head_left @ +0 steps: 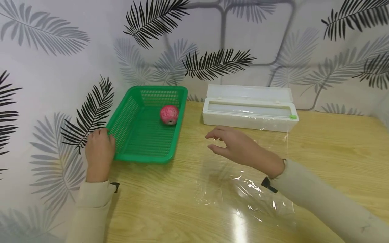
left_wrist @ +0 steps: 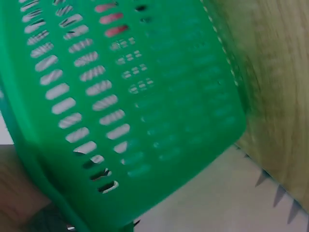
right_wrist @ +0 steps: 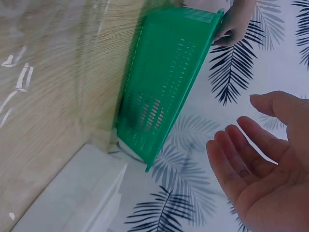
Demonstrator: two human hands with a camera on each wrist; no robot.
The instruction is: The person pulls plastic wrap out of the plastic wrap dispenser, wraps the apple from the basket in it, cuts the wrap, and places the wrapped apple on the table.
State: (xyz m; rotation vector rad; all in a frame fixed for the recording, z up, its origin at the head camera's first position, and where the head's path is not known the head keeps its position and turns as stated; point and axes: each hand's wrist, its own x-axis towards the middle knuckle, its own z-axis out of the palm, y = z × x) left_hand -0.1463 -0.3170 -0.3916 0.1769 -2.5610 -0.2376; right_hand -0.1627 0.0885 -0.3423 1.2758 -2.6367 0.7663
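On the left, my left hand (head_left: 100,148) grips the rim of a green plastic basket (head_left: 141,158), its fingers curled over the left side. Inside the basket, against its right wall, lies a round pink-red streaked fruit that looks like an apple (head_left: 169,114). The left wrist view shows the slotted basket wall (left_wrist: 178,121) close up, with most of that hand hidden. My right hand (head_left: 235,145) hovers over a sheet of clear plastic wrap (head_left: 249,192) with fingers loosely bent and nothing held. The right wrist view also shows this hand (right_wrist: 265,164) with its fingers apart.
Behind the wrap stands a white cling-film dispenser (head_left: 249,119) with its clear lid raised and a green slider (head_left: 293,116) at its right end. The wrap stretches from its front over the wooden table (head_left: 334,152). Leaf-patterned covering (head_left: 100,60) lines the back and left.
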